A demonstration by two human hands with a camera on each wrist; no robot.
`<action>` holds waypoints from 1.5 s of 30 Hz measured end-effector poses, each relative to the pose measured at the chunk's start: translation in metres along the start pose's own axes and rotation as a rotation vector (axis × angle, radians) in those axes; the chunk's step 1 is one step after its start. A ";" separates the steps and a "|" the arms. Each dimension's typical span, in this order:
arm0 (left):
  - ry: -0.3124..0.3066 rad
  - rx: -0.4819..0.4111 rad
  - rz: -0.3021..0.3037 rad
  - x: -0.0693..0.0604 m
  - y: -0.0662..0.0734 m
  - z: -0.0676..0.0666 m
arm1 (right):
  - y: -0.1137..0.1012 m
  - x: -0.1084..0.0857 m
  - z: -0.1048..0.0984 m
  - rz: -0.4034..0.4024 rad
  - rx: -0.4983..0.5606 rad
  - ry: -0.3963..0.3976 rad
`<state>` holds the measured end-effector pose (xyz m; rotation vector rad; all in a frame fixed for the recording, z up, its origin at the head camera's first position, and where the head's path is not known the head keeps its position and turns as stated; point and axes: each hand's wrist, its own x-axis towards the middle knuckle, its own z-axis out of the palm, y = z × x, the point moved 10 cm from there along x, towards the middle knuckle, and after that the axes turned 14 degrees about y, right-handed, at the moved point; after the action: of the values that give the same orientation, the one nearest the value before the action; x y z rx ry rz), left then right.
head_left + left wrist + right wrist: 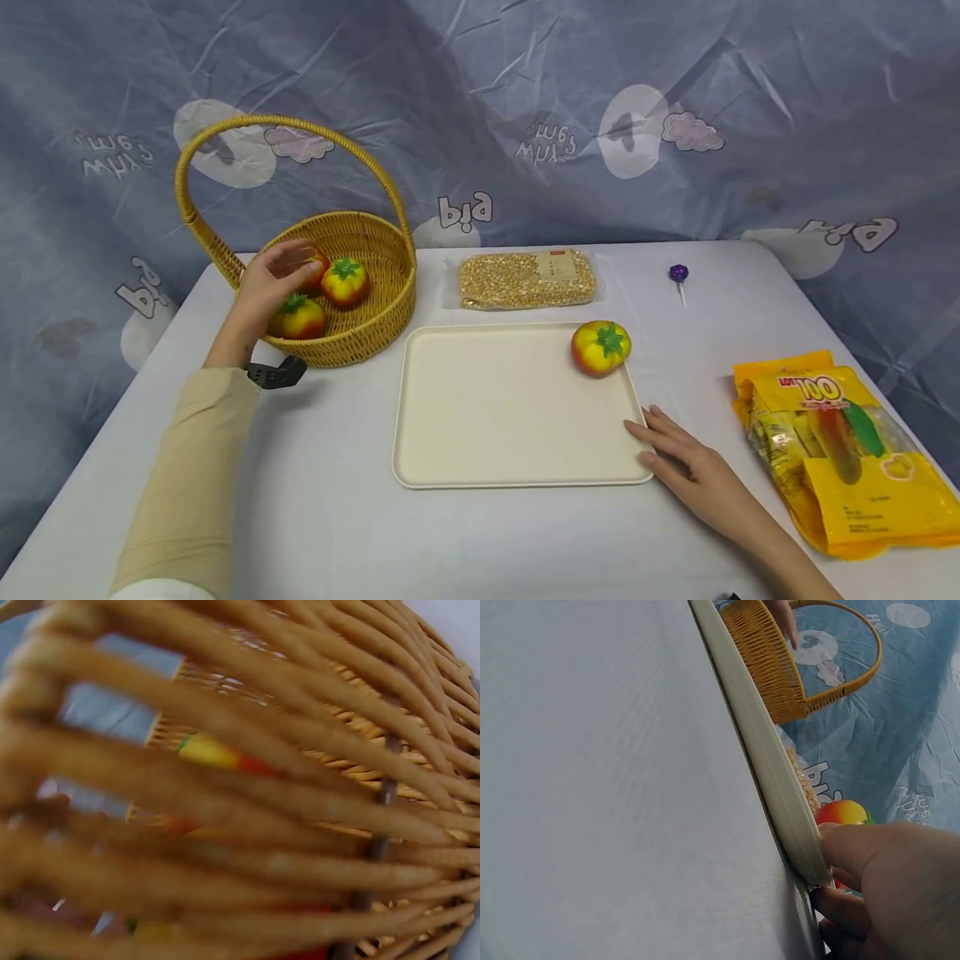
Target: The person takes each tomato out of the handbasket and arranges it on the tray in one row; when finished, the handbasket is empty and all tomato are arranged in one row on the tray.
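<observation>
1. Take the cream tray (487, 417) as the dial's centre, with twelve at the table's far edge.
2. At ten o'clock, the left hand (270, 273) reaches into the wicker basket (360, 340), thumb and fingers bent about a partly hidden tomato (318, 259). I cannot tell whether the grip has closed; blurred wicker fills most of the left wrist view.
3. At four o'clock, the right hand (697, 477) touches the tray's rim near its corner, fingers loosely extended rather than clenched.
4. Beside the reached-for fruit sit a leafy-topped tomato (347, 285) and a front tomato (300, 320), both inside the basket. A lone tomato (600, 348) sits in the tray's corner at two o'clock.
5. For a good pick, spread thumb and fingers around the fruit's widest part, and check that the hold is firm before lifting. Raise it straight up, so it neither knocks its neighbours nor catches the rim, and keep the forearm from brushing the basket's arched handle (300, 122). Light right-hand pressure should be enough to stop the tray sliding.
6. At three o'clock, the yellow packet (832, 433) shows "LOT" and a large "100" above a mango picture. At twelve, the corn packet (498, 282) carries a beige label (557, 267), its print too small to read. Upside-down lettering on the backdrop cloth (405, 75) seems to say "pig" and "why? me?".
</observation>
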<state>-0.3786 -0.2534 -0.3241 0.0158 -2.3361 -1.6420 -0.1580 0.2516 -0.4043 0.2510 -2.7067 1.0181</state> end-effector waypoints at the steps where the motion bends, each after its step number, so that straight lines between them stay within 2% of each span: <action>1: -0.018 0.023 0.006 0.000 0.001 0.004 | 0.000 0.000 0.000 0.003 0.005 -0.003; 9: -0.126 0.221 0.053 0.001 0.003 0.026 | -0.006 -0.002 -0.001 0.002 0.034 0.003; 15: -0.145 0.402 0.126 0.003 0.005 0.035 | -0.003 -0.002 -0.001 0.003 0.004 0.003; 19: -0.165 0.469 0.161 0.005 0.007 0.041 | -0.005 -0.002 -0.002 -0.007 0.011 0.010; 23: -0.201 0.497 0.185 0.005 0.007 0.048 | -0.007 -0.002 -0.003 -0.012 0.024 0.018; 27: -0.245 0.527 0.187 0.004 0.005 0.052 | -0.006 -0.002 -0.002 -0.005 0.027 0.013; 31: -0.313 0.586 0.139 0.003 -0.003 0.057 | -0.004 -0.001 -0.001 0.007 0.026 -0.003; 34: -0.338 0.610 0.110 0.001 -0.007 0.059 | -0.005 0.000 -0.001 0.005 0.033 -0.002; 36: -0.335 0.602 0.119 0.001 -0.006 0.060 | -0.005 0.000 0.000 0.000 0.040 0.001; 39: -0.297 0.576 0.143 0.001 -0.001 0.060 | -0.005 -0.001 0.000 0.002 0.033 0.005; 42: -0.225 0.540 0.166 0.001 0.007 0.054 | -0.005 -0.001 0.000 0.005 0.034 0.001; 45: -0.140 0.465 0.172 -0.002 0.019 0.046 | -0.005 0.000 -0.001 0.010 0.041 0.001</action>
<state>-0.3842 -0.2042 -0.3214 -0.2036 -2.6868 -1.0246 -0.1563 0.2485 -0.4010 0.2447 -2.6910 1.0776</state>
